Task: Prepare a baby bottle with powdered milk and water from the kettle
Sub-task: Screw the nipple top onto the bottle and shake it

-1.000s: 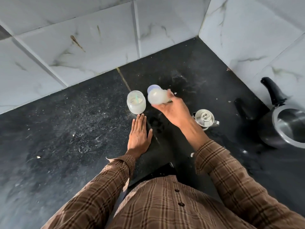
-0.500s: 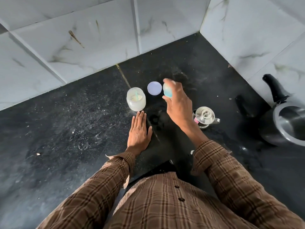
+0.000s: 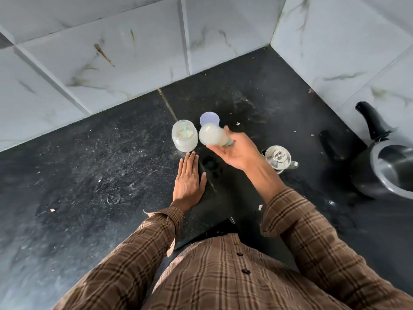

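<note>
Head view: right hand (image 3: 237, 153) grips the baby bottle (image 3: 212, 136) just right of the powder jar (image 3: 184, 135); left hand (image 3: 188, 182) lies flat, fingers straight, below the jar.

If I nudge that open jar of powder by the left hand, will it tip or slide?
The jar looks squat and wide, so it would probably slide rather than tip. It seems only partly filled with powder, so likely light and easy to shift. It has no lid and a scoop handle sticks up inside, so a hard knock could spill powder on the counter.

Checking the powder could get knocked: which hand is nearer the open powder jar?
Left hand: flat on the counter just before the jar. Right hand holds the bottle beside it.
</note>
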